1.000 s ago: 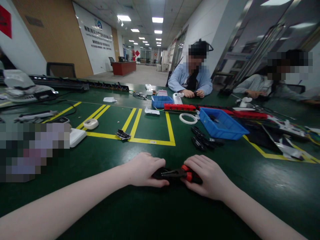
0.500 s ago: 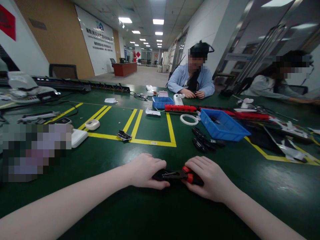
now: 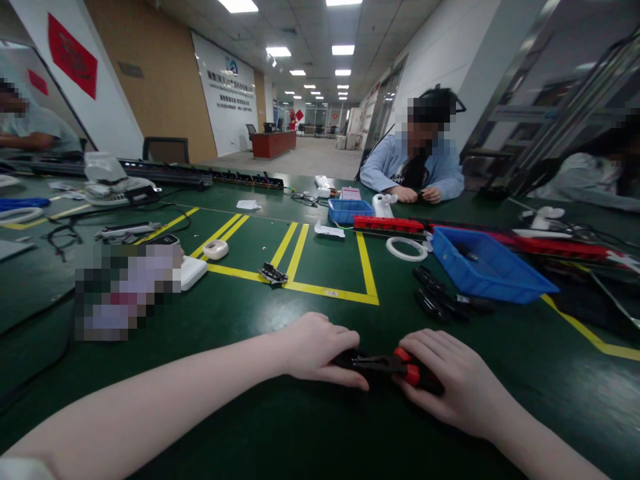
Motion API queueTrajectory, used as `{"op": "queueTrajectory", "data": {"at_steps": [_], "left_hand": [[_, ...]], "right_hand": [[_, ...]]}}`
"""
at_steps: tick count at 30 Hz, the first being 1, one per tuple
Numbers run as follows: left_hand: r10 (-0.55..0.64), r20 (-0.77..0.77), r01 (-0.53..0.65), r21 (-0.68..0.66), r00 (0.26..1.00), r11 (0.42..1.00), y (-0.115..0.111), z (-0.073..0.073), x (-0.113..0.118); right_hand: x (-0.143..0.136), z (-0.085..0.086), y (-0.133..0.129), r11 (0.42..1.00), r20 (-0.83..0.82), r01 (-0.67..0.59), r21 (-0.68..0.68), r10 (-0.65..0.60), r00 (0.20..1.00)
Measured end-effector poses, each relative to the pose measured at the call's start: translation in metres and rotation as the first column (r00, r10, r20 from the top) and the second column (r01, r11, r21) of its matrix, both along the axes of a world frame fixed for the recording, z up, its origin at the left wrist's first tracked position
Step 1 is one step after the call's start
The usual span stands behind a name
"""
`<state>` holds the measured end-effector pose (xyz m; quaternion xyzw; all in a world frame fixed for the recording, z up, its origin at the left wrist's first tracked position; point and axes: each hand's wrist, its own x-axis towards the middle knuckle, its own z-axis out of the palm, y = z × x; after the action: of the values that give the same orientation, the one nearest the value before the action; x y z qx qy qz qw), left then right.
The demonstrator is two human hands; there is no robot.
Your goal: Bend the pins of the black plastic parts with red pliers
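Note:
My right hand [image 3: 447, 380] is wrapped round the red and black handles of a pair of pliers [image 3: 383, 363], whose jaws point left. Facing it, my left hand [image 3: 320, 350] pinches a small black part [image 3: 345, 359] between thumb and fingers. The plier tips touch or overlap this part; which of the two I cannot tell. Both hands are low over the green table, near its front. Beyond my right hand lie several black parts [image 3: 437, 297], beside a blue bin [image 3: 490, 270].
A small circuit piece [image 3: 273, 273] lies on yellow tape [image 3: 330, 293]. A white ring [image 3: 406, 249], a smaller blue bin [image 3: 350, 211] and a red strip [image 3: 389, 225] stand farther back. A white box [image 3: 193, 272] is at left. Across the table sits a person [image 3: 413, 163].
The view has turned left, so the table and both hands appear farther right. Another person has come into view at the far left. Both hands keep their holds.

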<state>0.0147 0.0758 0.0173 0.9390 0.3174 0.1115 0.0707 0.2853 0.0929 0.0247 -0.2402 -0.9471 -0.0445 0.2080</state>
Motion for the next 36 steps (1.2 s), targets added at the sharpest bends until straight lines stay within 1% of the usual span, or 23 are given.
{"op": "queueTrajectory", "data": {"at_steps": [7,10,16,26,32,36], "left_hand": [[0.018,-0.010,-0.018,-0.001,1.000,1.000,-0.001,0.003,0.001],[0.026,-0.012,-0.026,-0.002,1.000,1.000,-0.002,0.004,0.000],[0.021,-0.001,-0.021,0.011,1.000,1.000,-0.001,0.000,0.000],[0.020,-0.021,-0.020,-0.002,1.000,1.000,-0.003,0.006,0.001],[0.016,-0.021,-0.016,0.005,1.000,1.000,-0.001,0.004,0.000],[0.031,-0.038,-0.030,0.020,0.999,0.999,-0.003,0.006,0.001]], "right_hand": [[0.005,-0.011,0.002,1.000,-0.030,0.002,0.008,-0.002,1.000],[0.004,-0.011,0.003,1.000,-0.033,0.008,0.014,-0.007,0.999],[0.003,-0.007,0.003,0.999,-0.037,0.000,0.044,0.002,0.999],[0.012,-0.019,0.007,0.999,-0.029,0.007,0.031,-0.006,1.000],[0.012,-0.018,0.007,1.000,-0.029,-0.007,0.023,0.008,1.000],[0.011,-0.017,0.006,1.000,-0.016,-0.005,0.016,0.006,1.000]]}}
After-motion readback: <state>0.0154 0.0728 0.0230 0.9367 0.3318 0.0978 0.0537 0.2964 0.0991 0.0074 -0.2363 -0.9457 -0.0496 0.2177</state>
